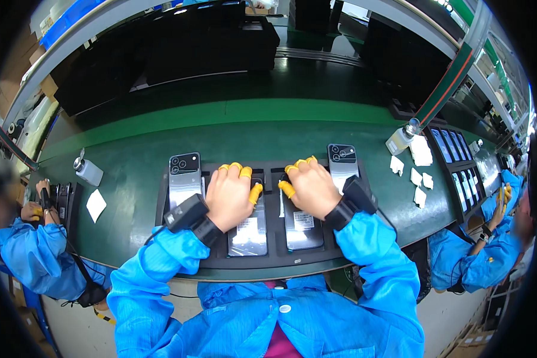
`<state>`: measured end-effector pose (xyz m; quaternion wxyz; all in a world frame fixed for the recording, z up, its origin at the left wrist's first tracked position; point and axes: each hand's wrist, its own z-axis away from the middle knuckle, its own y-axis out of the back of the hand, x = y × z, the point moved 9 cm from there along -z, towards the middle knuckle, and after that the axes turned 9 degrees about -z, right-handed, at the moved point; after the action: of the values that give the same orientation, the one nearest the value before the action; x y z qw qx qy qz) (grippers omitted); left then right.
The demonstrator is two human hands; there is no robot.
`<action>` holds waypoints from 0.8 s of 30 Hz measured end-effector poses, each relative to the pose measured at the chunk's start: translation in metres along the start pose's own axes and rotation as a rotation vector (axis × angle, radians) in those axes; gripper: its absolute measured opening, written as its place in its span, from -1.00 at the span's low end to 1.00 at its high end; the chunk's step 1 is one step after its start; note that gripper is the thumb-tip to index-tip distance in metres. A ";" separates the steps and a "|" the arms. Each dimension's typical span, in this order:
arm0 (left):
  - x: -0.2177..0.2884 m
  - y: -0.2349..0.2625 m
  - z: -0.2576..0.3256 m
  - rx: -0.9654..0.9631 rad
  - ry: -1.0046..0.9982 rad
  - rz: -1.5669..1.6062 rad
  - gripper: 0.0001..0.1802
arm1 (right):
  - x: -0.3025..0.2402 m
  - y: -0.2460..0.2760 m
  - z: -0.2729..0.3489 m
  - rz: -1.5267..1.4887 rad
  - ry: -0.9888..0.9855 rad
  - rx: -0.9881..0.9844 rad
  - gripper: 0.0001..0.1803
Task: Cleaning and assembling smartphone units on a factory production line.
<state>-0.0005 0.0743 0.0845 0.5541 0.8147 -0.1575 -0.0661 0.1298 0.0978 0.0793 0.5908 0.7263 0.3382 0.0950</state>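
Observation:
A black tray [218, 262] on the bench holds several phones. My left hand [230, 194], in yellow finger cots, is closed over the upper end of a face-down phone [248, 238] with a white label. Likewise, my right hand [309, 188] has its fingers curled over the top of a second labelled phone [303, 231]. Both thumbs point inward, and the fingertips' exact contact is partly hidden. Outside my hands lie a silver-grey phone [185, 179] at the left and another silver-grey phone [342, 170] at the right, each with its camera block showing.
A pump bottle [88, 171] and a white wipe [96, 204] are at left. At right stand another pump bottle [400, 141], several crumpled wipes [420, 150] and a rack of phones [459, 170]. Co-workers in blue sit on both sides. Black stacks [209, 51] line the far side.

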 end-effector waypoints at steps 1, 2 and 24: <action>0.002 -0.004 0.002 0.001 -0.003 0.002 -0.65 | -0.005 -0.003 0.003 0.045 0.005 -0.005 -0.62; 0.004 -0.009 0.004 0.002 -0.003 -0.058 -0.65 | -0.007 -0.003 0.005 0.069 0.025 0.016 -0.58; -0.047 -0.032 -0.059 0.069 0.247 0.143 -0.46 | 0.033 0.009 -0.049 -0.127 -0.241 0.155 -0.41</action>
<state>-0.0223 0.1529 0.0739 0.5444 0.8218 -0.1480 0.0798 0.1321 0.1556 0.0930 0.5742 0.7529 0.3164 -0.0570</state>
